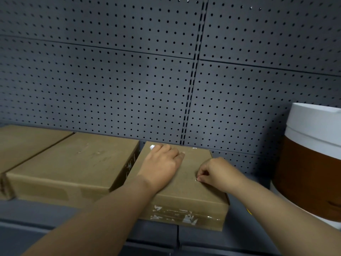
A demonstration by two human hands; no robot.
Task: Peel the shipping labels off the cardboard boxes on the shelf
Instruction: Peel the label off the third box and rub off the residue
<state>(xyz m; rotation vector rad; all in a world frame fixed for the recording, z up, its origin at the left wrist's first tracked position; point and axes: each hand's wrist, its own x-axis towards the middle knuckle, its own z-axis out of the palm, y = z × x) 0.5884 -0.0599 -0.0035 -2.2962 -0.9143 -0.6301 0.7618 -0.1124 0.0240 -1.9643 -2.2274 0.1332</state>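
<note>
A flat cardboard box (pixel 188 196) lies on the dark shelf (pixel 55 213), tilted slightly against its neighbour. White scraps of torn label (pixel 184 218) cling to its front face. My left hand (pixel 160 167) rests on the box top, its fingers curled round a small white wad at the far left corner. My right hand (pixel 214 172) pinches a tiny white scrap of label on the top face, fingers curled tight. Two more cardboard boxes (pixel 73 163) lie to the left, their tops showing no label.
A grey pegboard wall (pixel 166 80) backs the shelf. A large white and brown round container (pixel 310 159) stands at the right, close to my right forearm. A strip of bare shelf runs in front of the boxes.
</note>
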